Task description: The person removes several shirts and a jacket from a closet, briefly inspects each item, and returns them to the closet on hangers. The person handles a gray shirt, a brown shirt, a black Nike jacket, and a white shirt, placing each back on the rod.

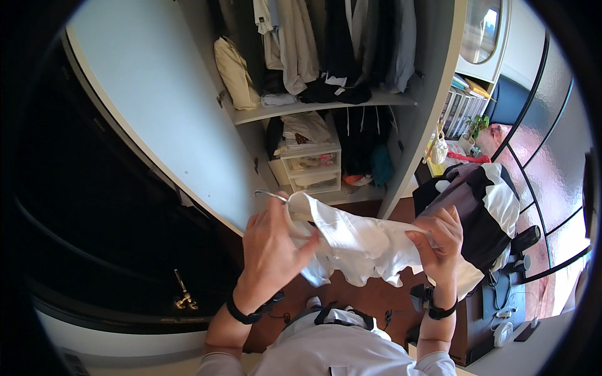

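Observation:
A white collared shirt (357,235) is stretched between my two hands at waist height, above the reddish-brown floor. The metal hook of a hanger (270,194) sticks out at the shirt's collar. My left hand (277,239) grips the collar end just below the hook, its thumb along the near side of the cloth. Most of its fingers are behind the collar, and the rest of the hanger is hidden in the shirt. On the other side, my right hand (437,239) pinches the far end of the shirt between thumb and fingers.
Ahead stands an open wardrobe (324,105) with hanging clothes (296,47) and clear plastic drawers (312,169) below. Its pale door (155,108) swings out on the left. To the right, clothes (470,202) are piled near a dark desk (494,301) with cables.

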The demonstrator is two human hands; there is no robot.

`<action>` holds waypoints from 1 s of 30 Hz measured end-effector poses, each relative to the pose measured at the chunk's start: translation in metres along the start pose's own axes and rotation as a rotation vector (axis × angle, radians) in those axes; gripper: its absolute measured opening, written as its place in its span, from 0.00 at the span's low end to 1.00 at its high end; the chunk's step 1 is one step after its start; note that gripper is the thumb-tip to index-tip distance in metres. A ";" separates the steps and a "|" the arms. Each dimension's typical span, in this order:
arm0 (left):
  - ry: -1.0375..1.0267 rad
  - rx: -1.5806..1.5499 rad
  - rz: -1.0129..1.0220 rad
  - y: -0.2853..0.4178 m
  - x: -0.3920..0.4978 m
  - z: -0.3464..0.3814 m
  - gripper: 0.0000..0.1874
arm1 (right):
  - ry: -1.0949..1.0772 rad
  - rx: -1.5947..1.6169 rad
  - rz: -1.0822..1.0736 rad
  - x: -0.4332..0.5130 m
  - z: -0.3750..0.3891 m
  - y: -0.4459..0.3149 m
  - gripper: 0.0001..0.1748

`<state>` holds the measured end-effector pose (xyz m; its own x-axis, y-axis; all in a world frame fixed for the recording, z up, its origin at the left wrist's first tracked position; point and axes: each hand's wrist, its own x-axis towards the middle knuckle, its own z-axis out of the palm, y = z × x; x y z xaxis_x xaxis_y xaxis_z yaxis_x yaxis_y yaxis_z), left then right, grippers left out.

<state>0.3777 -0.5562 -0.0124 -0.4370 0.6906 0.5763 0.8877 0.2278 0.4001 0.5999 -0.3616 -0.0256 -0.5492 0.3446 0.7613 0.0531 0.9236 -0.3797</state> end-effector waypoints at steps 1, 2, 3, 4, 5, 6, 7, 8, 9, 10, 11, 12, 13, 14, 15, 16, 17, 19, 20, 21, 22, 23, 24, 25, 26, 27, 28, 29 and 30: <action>-0.004 -0.092 -0.104 -0.003 -0.001 0.004 0.28 | 0.012 -0.014 -0.014 0.000 0.001 0.003 0.09; -0.011 -0.188 -0.201 -0.008 -0.001 0.005 0.26 | 0.023 -0.029 -0.026 -0.001 0.003 0.007 0.09; -0.018 -0.317 -0.309 -0.013 -0.002 0.006 0.24 | 0.018 -0.062 -0.014 -0.001 0.006 0.012 0.09; -0.077 -0.430 -0.312 -0.018 -0.002 0.005 0.17 | 0.041 -0.051 -0.024 -0.001 0.010 0.019 0.09; -0.176 -0.594 -0.304 -0.022 -0.003 0.003 0.15 | 0.050 -0.048 0.011 -0.001 0.014 0.025 0.08; -0.179 -0.751 -0.334 -0.024 -0.002 0.005 0.15 | 0.081 -0.043 0.076 0.000 0.020 0.031 0.09; -0.182 -0.933 -0.399 -0.025 -0.002 0.006 0.14 | 0.144 -0.022 0.106 0.001 0.026 0.034 0.09; -0.186 -0.961 -0.409 -0.025 -0.001 0.005 0.15 | 0.175 -0.199 0.097 0.001 0.034 0.035 0.13; -0.212 -0.985 -0.441 -0.024 0.000 0.006 0.15 | 0.244 -0.344 0.051 0.000 0.044 0.032 0.21; -0.228 -1.026 -0.466 -0.022 0.002 0.006 0.15 | 0.227 -0.350 0.084 -0.003 0.050 0.025 0.28; -0.234 -1.012 -0.481 -0.020 0.004 0.005 0.14 | 0.239 -0.361 0.078 -0.007 0.055 0.016 0.35; -0.233 -1.014 -0.490 -0.018 0.005 0.005 0.14 | 0.254 -0.176 0.089 -0.011 0.067 0.003 0.40; -0.221 -1.028 -0.496 -0.016 0.007 0.004 0.13 | 0.301 0.005 0.061 -0.014 0.077 -0.009 0.45; -0.219 -1.006 -0.504 -0.012 0.006 0.005 0.13 | 0.228 0.020 0.097 -0.012 0.088 -0.014 0.47; -0.236 -0.979 -0.501 -0.011 0.006 0.004 0.12 | 0.186 0.032 0.058 -0.012 0.097 -0.019 0.48; -0.241 -0.957 -0.496 -0.010 0.006 0.004 0.12 | 0.185 0.028 0.125 -0.011 0.101 -0.020 0.35; -0.241 -0.936 -0.490 -0.009 0.004 0.004 0.11 | 0.226 0.072 0.139 -0.009 0.103 -0.016 0.31; -0.205 -0.951 -0.526 -0.013 0.003 0.002 0.08 | 0.220 0.138 0.137 -0.004 0.100 -0.004 0.22; -0.186 -0.994 -0.582 -0.016 0.001 0.000 0.08 | 0.135 0.243 0.196 -0.003 0.096 -0.001 0.15; -0.166 -1.038 -0.639 -0.020 -0.001 -0.001 0.08 | 0.024 0.394 0.253 -0.001 0.091 0.003 0.12; -0.135 -1.046 -0.635 -0.022 -0.005 -0.003 0.09 | -0.096 0.507 0.314 0.003 0.083 0.011 0.09; -0.199 -1.000 -0.656 -0.026 -0.008 -0.006 0.09 | -0.253 0.602 0.406 0.007 0.077 0.018 0.06; -0.273 -0.975 -0.639 -0.032 -0.011 -0.011 0.09 | -0.384 0.748 0.533 0.012 0.071 0.024 0.07; -0.347 -0.951 -0.620 -0.037 -0.014 -0.015 0.08 | -0.465 0.824 0.617 0.017 0.068 0.029 0.12; -0.321 -0.933 -0.628 -0.038 -0.020 -0.014 0.12 | -0.509 0.925 0.658 0.019 0.063 0.033 0.14; -0.351 -0.902 -0.611 -0.041 -0.024 -0.014 0.14 | -0.561 0.952 0.752 0.022 0.060 0.038 0.17; -0.380 -0.872 -0.593 -0.046 -0.025 -0.016 0.16 | -0.535 1.048 0.809 0.023 0.060 0.039 0.21; -0.409 -0.837 -0.580 -0.049 -0.027 -0.017 0.18 | -0.537 1.074 0.838 0.024 0.061 0.041 0.21; -0.404 -0.828 -0.553 -0.050 -0.029 -0.015 0.22 | -0.539 1.100 0.867 0.024 0.063 0.043 0.22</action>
<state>0.3436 -0.5976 -0.0388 -0.5329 0.8447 -0.0498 0.1408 0.1466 0.9791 0.5362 -0.3243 -0.0570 -0.9225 0.3762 -0.0868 0.0115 -0.1979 -0.9802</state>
